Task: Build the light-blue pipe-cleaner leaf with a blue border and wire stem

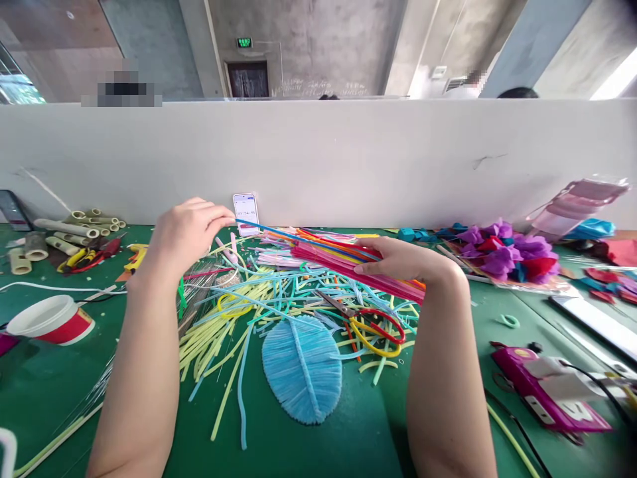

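My left hand (192, 229) is raised at the middle left, its fingertips pinched on the end of a dark blue pipe cleaner (269, 228). That stem stretches rightward toward a bundle of pink, red, orange and other pipe cleaners (328, 257). My right hand (393, 257) is closed around this bundle, thumb in front. Below lies a light blue leaf shape (301, 372) made of pipe cleaners, with a raised middle rib. Red and yellow handled scissors (373, 328) rest on loose stems at its upper right. Pale yellow pipe cleaners (209, 332) spread out on the left.
A paper cup (52, 318) and bamboo pieces (74, 229) stand left. A phone (246, 212) leans on the white partition (318, 159). To the right are purple and red petals (507, 252), a pink bottle (572, 206) and a purple power strip (547, 392) with plugs and cables.
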`<control>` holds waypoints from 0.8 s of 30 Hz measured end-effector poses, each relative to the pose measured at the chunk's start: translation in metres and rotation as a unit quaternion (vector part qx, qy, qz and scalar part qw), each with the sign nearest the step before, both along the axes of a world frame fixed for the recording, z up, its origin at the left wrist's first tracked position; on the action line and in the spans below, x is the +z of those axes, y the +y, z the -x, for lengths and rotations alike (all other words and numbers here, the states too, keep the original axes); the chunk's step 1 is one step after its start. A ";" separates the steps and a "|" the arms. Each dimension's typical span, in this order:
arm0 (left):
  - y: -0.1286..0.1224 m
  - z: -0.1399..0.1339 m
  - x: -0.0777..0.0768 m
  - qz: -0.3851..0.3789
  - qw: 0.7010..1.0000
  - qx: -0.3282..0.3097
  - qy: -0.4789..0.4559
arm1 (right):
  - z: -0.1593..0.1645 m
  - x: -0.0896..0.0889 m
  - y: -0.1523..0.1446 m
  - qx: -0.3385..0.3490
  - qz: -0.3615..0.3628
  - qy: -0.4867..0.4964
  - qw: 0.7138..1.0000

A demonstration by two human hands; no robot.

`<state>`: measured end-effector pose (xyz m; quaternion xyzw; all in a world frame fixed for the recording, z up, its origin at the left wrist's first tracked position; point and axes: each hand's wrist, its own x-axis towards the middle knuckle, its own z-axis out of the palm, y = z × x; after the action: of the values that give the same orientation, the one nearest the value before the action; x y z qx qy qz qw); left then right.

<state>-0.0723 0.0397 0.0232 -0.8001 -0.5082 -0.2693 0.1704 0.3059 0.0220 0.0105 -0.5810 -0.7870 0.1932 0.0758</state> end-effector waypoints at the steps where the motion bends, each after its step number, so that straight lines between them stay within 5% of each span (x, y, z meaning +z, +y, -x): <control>1: -0.001 0.007 0.002 -0.001 1.000 0.010 -0.005 | -0.002 -0.001 0.000 -0.022 0.003 -0.006 1.000; 6: -0.009 0.039 0.007 0.000 0.997 0.074 -0.002 | -0.008 0.000 -0.002 -0.142 0.005 -0.065 0.988; 13: -0.023 0.066 0.014 -0.070 0.974 0.206 -0.064 | -0.017 -0.014 0.011 -0.319 -0.091 -0.127 0.935; 18: -0.036 0.037 0.022 0.002 0.987 0.150 -0.061 | 0.008 -0.021 0.031 -0.248 -0.241 0.024 0.938; 24: -0.043 -0.003 0.025 0.019 0.994 0.000 -0.107 | 0.076 0.018 -0.020 -0.059 -0.400 0.135 0.905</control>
<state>-0.0690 -0.0038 0.0481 -0.7701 -0.5284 -0.3431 0.0998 0.2303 0.0018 0.0288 -0.5154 -0.7447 -0.0657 0.4188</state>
